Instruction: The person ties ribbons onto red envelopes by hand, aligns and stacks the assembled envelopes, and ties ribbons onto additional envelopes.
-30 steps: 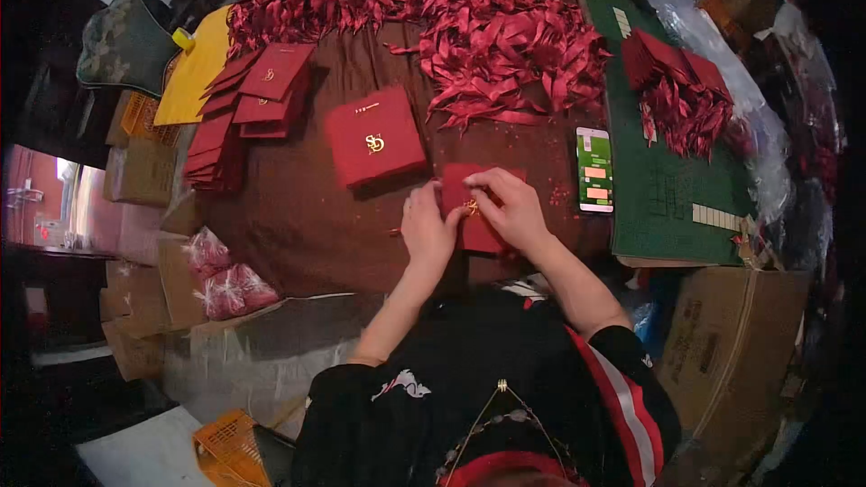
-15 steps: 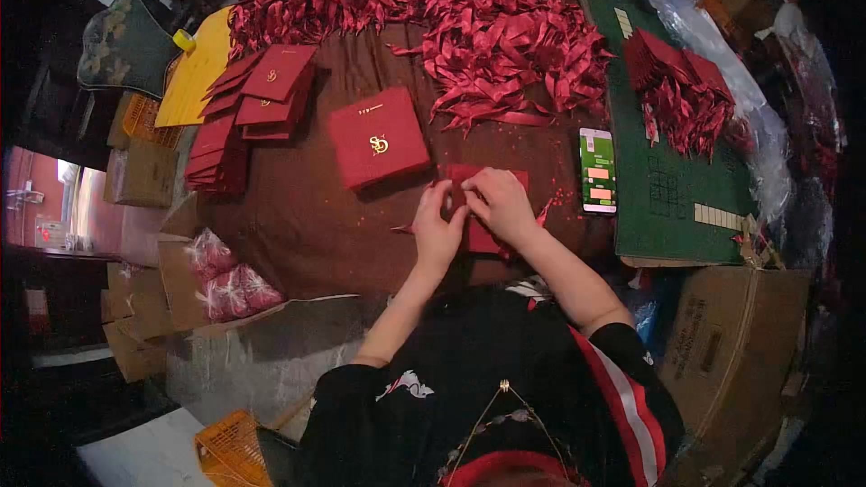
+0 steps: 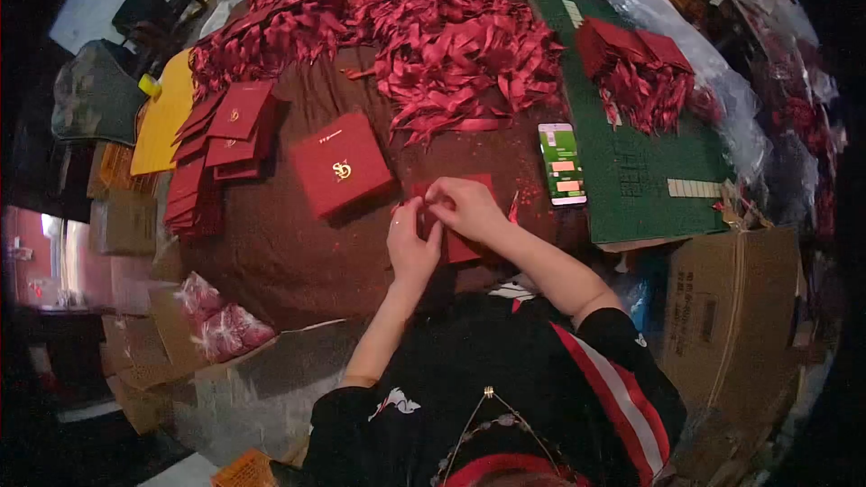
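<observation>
A flat red paper piece (image 3: 463,248), like a small pouch or card, lies on the brown cloth beneath my hands. My left hand (image 3: 415,243) is at its left edge, thumb and fingers pinched together. Over its upper part, my right hand (image 3: 469,207) has its fingertips closed close to the left ones. Whatever the fingertips hold is too small and hidden to make out. A bit of red ribbon (image 3: 514,207) sticks out on the right side of the piece. Left of my hands sits a stack of red pouches (image 3: 341,162) with a gold logo on top.
A large heap of red ribbons (image 3: 460,45) covers the far table. More red pouches (image 3: 239,117) are stacked at the left. On the right are a phone (image 3: 561,162), a green mat (image 3: 631,207) and a ribboned bundle (image 3: 636,72). A cardboard box (image 3: 731,316) stands at the lower right.
The camera view has shifted, so the table things appear further left. Both hands stay over the red piece, and their fingertips have moved closer together at its upper left.
</observation>
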Action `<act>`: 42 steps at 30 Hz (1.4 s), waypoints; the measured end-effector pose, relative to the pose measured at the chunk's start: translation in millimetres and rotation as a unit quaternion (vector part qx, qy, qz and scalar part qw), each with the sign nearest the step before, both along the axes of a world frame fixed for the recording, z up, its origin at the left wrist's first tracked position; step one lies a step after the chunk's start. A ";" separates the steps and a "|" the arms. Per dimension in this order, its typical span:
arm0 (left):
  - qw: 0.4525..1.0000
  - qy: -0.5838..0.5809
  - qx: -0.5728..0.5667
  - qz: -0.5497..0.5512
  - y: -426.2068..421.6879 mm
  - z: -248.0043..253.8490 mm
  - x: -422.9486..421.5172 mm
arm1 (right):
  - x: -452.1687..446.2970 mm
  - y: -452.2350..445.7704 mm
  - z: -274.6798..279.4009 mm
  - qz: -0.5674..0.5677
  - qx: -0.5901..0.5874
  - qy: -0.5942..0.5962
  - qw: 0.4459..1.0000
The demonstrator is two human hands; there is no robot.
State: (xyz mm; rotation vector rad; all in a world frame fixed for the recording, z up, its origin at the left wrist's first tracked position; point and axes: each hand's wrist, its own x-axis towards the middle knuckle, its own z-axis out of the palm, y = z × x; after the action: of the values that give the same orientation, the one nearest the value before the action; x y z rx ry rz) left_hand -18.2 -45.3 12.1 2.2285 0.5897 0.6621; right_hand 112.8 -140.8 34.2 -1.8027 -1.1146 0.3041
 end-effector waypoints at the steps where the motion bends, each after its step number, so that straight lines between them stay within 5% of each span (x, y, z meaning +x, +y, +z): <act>1: 1.000 0.016 -0.019 -0.004 1.0 1.1 0.5 | -0.9 -0.3 7.3 -0.005 -0.028 0.034 0.999; 8: 0.999 -0.006 0.008 -0.037 2.1 7.2 2.8 | 8.7 5.5 -2.9 0.057 0.004 -0.131 0.990; 14: 0.995 -0.053 0.004 -0.084 15.5 -6.6 -1.3 | 19.6 -1.7 -0.7 0.024 -0.032 0.086 0.995; 16: 0.941 0.000 -0.309 -0.135 38.8 -13.2 -7.8 | 27.5 -7.1 -10.2 0.019 -0.011 0.132 0.991; 17: 0.975 -0.039 -0.129 -0.175 46.3 -4.7 -4.0 | 26.5 -9.0 -6.8 0.010 -0.012 0.127 0.992; 24: 0.986 0.037 0.093 -0.132 42.8 22.6 15.1 | 23.6 -17.1 -2.1 0.021 -0.016 0.206 0.978; 29: 0.975 0.073 0.190 -0.085 35.6 15.8 14.2 | 29.7 -23.8 -4.6 0.061 -0.063 0.059 0.994; 33: 0.985 0.089 0.145 0.040 35.9 31.1 -18.6 | 30.3 -18.9 -20.1 0.011 -0.038 0.103 0.994; 41: 0.964 0.011 0.135 0.229 37.0 28.4 -42.4 | 23.0 6.8 -26.8 -0.101 -0.054 -0.003 0.993; 42: 0.978 0.002 0.084 0.190 28.2 31.8 -37.8 | 23.9 10.2 -26.8 -0.118 -0.061 -0.016 0.991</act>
State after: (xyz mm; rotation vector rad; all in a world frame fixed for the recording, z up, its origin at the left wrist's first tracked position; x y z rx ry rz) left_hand -56.0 -17.1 43.9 2.2915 1.0109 0.9292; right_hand 136.7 -130.6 7.4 -2.0321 -0.9087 0.2050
